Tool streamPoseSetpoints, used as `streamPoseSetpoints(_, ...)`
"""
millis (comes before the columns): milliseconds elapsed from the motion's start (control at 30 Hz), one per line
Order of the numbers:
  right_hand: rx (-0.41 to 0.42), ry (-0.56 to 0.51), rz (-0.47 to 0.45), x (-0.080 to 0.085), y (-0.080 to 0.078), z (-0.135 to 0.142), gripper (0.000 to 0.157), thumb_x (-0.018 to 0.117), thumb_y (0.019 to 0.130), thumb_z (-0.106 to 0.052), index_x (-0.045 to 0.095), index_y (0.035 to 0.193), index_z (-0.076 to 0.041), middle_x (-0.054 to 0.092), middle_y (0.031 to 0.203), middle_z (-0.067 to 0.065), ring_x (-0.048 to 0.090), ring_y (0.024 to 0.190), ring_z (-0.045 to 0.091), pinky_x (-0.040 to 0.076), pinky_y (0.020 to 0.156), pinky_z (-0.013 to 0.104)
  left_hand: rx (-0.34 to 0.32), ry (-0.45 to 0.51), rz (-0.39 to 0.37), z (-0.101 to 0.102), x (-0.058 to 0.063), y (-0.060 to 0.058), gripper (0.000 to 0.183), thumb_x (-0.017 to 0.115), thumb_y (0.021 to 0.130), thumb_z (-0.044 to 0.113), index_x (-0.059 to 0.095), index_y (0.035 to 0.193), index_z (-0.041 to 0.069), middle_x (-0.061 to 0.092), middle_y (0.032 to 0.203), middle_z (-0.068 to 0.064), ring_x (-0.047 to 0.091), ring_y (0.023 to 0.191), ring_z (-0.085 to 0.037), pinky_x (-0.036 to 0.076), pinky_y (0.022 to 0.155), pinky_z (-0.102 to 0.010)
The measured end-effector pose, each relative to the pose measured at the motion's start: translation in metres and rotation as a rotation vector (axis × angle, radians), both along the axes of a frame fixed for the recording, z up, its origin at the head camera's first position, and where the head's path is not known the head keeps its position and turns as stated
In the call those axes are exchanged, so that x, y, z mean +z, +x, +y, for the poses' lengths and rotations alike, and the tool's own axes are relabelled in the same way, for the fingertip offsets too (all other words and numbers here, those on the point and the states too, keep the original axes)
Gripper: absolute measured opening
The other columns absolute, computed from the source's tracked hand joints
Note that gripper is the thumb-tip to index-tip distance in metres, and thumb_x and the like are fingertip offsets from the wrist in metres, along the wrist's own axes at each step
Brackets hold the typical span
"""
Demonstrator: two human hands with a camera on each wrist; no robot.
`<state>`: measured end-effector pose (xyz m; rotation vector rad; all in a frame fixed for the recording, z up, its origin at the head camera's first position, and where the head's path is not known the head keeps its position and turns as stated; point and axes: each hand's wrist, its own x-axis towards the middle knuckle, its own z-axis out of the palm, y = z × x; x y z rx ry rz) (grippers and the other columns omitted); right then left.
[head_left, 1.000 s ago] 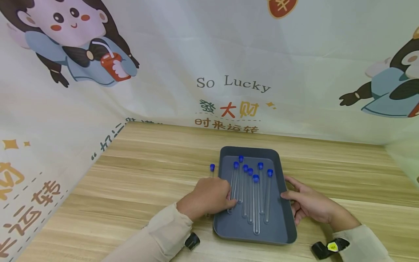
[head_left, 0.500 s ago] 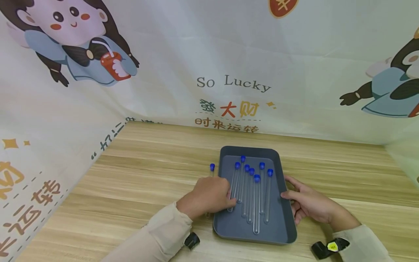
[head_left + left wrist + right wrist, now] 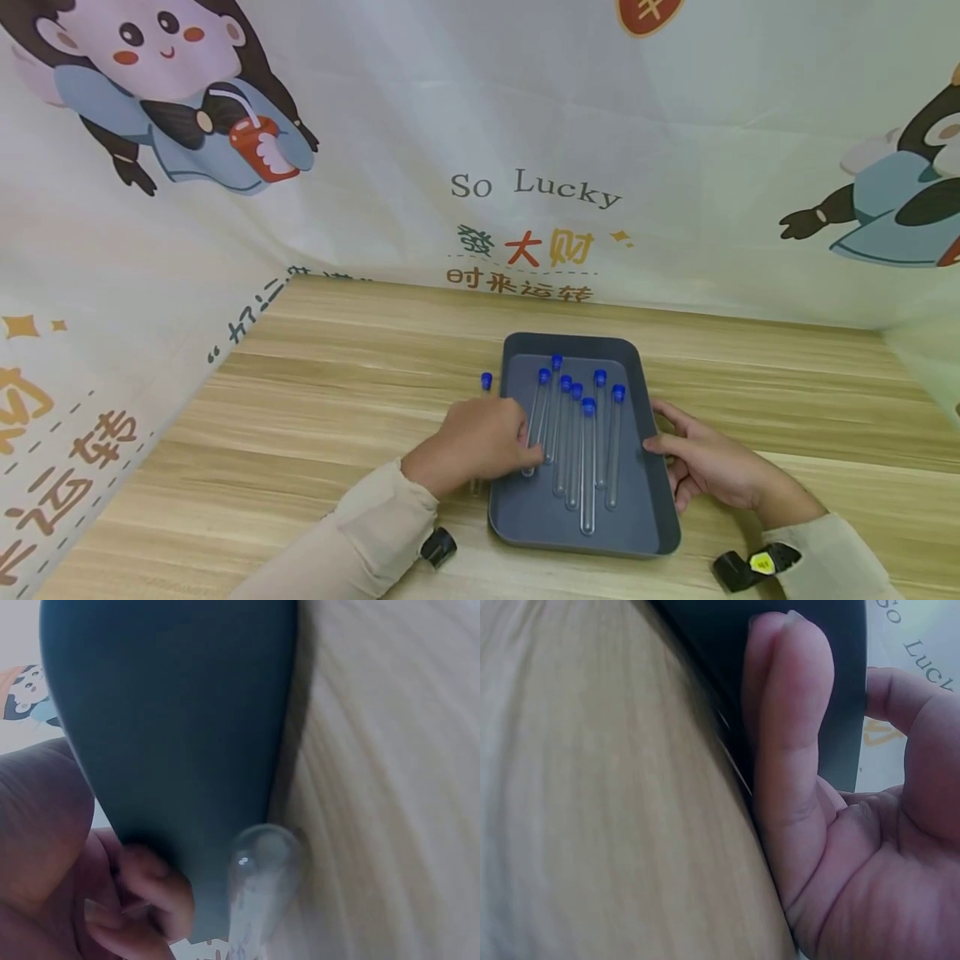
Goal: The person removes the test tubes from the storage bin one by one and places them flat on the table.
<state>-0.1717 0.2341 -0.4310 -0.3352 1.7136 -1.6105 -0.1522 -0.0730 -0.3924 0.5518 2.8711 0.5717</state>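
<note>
A dark grey tray (image 3: 517, 533) lies on the wooden table, with several clear test tubes (image 3: 588, 475) with blue stoppers inside it. My left hand (image 3: 480, 442) grips the tray's left wall, its thumb over the rim beside the leftmost tube's lower end. In the left wrist view, curled fingers (image 3: 161, 889) rest against the wall's outer face. Another stoppered test tube (image 3: 487, 382) lies on the table left of the tray, partly hidden under this hand; its rounded end (image 3: 262, 859) shows in the left wrist view. My right hand (image 3: 708, 462) holds the right wall, thumb on the rim, other fingers outside.
Wood-grain tabletop (image 3: 360, 358) surrounds the tray. A printed cloth (image 3: 390, 125) with cartoon figures and lettering hangs along the back and left sides. Black wrist cameras (image 3: 438, 547) sit at both cuffs.
The stoppered ends of most tubes in the tray have shifted slightly right. My left hand has moved slightly up along the tray's left side; the right hand keeps its place.
</note>
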Motion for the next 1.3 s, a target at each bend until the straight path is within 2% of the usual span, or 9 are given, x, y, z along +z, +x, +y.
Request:
streamPoseSetpoints(333, -0.011, 0.009, 0.007, 0.0, 0.0, -0.001, 0.081, 0.046, 0.103, -0.016, -0.014, 0.158, -0.012, 0.072, 0.074, 0.001, 0.068, 0.057, 0.01, 0.057, 0.054, 0.029, -0.009, -0.022, 0.009, -0.001, 0.007, 0.002, 0.057, 0.072, 0.085, 0.039, 0.035, 0.045, 0.022, 0.026, 0.041, 0.014, 0.03, 0.041, -0.004, 0.022, 0.042, -0.023)
streamPoseSetpoints(800, -0.021, 0.023, 0.01, -0.001, 0.0, -0.001, 0.081, 0.046, 0.103, -0.017, -0.012, 0.158, -0.011, 0.072, 0.074, 0.002, 0.068, 0.057, 0.011, 0.057, 0.054, 0.029, -0.038, 0.008, -0.044, -0.005, 0.009, -0.001, 0.057, 0.072, 0.085, 0.04, 0.036, 0.045, 0.022, 0.027, 0.041, 0.014, 0.03, 0.041, -0.004, 0.022, 0.043, -0.022)
streamPoseSetpoints(1067, -0.023, 0.028, 0.009, 0.002, 0.0, -0.002, 0.08, 0.047, 0.103, -0.017, -0.011, 0.158, -0.011, 0.072, 0.072, 0.001, 0.067, 0.057, 0.01, 0.056, 0.053, 0.029, -0.039, 0.031, -0.08, -0.008, 0.014, -0.003, 0.057, 0.072, 0.086, 0.04, 0.037, 0.046, 0.022, 0.028, 0.042, 0.013, 0.03, 0.042, -0.005, 0.022, 0.044, -0.022)
streamPoseSetpoints(1300, -0.012, 0.018, 0.007, 0.003, 0.001, -0.002, 0.08, 0.047, 0.103, -0.017, -0.011, 0.158, -0.01, 0.072, 0.073, 0.001, 0.067, 0.057, 0.01, 0.056, 0.054, 0.029, -0.033, 0.044, -0.098, -0.01, 0.012, -0.007, 0.053, 0.072, 0.086, 0.041, 0.038, 0.049, 0.024, 0.03, 0.045, 0.014, 0.032, 0.045, -0.006, 0.023, 0.046, -0.024)
